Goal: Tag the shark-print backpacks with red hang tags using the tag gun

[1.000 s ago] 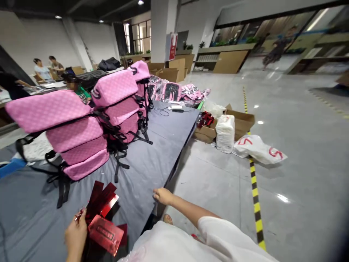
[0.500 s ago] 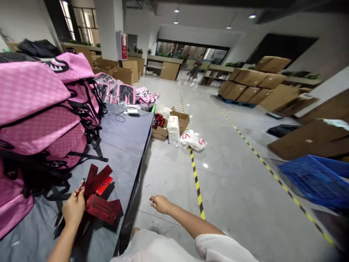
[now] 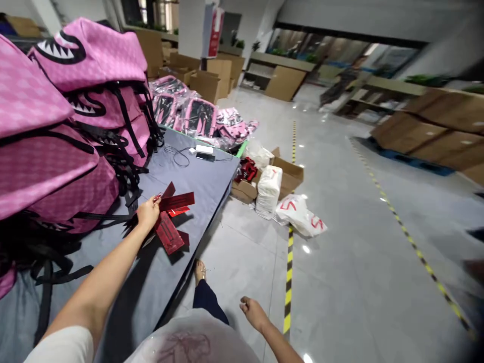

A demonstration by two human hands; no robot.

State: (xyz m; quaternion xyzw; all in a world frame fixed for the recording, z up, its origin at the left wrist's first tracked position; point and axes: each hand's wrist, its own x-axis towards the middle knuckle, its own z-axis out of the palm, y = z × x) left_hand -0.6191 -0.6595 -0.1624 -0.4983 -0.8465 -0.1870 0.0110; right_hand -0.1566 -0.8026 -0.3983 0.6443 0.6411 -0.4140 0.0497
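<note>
Floor [image 3: 340,282] lies just past the right edge of the table [image 3: 217,181], so anything dropped near that edge could end up down there. Bags [image 3: 96,55] stand piled along the left; a knock against them could shift or topple the pile, which looks soft and uneven. Straps [image 3: 47,300] trail from the bags onto the near left of the table and could snag you. Your left hand [image 3: 148,213] is closed around one end of the red tags [image 3: 169,236], over the table and right of the bags; their free ends fan out to the right, so a slack grip might let an outer one slip. Your right hand [image 3: 255,313] hangs over the floor, right of the table, half open, loosely curled, with nothing showing in or against it
</note>
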